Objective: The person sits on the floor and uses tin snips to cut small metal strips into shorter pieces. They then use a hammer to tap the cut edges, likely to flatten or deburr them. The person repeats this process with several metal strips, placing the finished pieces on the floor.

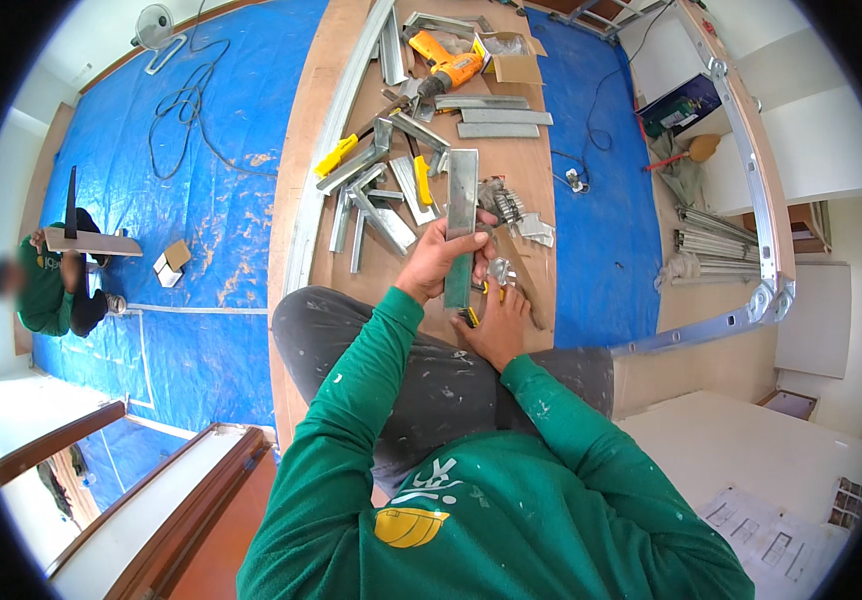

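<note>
My left hand (435, 262) grips the metal channel (462, 185), its long axis running away from me. My right hand (499, 325) curls beside its near end, around what I can't tell.

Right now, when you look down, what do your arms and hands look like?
The left sleeve and the right sleeve are green and long, reaching the wrists, and both are speckled with white. The left hand and the right hand are bare, with five-fingered human shapes and no gloves.
</note>
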A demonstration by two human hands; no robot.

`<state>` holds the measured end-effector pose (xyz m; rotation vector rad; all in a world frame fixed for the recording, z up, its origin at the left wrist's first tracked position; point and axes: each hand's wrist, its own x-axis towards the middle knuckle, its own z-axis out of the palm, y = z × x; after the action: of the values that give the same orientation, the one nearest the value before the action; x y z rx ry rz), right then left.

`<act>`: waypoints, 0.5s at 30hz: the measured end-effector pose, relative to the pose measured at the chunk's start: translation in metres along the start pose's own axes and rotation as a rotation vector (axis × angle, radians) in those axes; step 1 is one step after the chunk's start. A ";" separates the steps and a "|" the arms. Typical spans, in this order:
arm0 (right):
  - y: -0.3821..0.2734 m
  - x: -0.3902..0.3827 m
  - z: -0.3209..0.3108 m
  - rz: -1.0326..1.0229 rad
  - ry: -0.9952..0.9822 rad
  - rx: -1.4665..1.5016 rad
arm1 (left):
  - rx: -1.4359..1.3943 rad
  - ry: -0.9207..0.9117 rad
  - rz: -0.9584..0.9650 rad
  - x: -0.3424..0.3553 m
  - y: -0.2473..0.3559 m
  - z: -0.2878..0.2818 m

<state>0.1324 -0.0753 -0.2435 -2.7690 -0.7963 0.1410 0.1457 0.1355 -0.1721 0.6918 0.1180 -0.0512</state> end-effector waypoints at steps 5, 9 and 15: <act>-0.002 -0.001 -0.001 -0.027 0.002 0.000 | -0.025 -0.003 -0.004 0.000 0.001 0.001; -0.003 -0.003 -0.005 -0.062 0.013 0.020 | -0.016 -0.020 -0.009 0.000 0.000 0.002; 0.006 -0.004 -0.020 -0.107 0.037 0.078 | 0.047 0.021 -0.032 -0.003 -0.003 0.006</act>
<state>0.1353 -0.0869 -0.2259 -2.6417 -0.9071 0.0987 0.1427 0.1297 -0.1693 0.7372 0.1482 -0.0777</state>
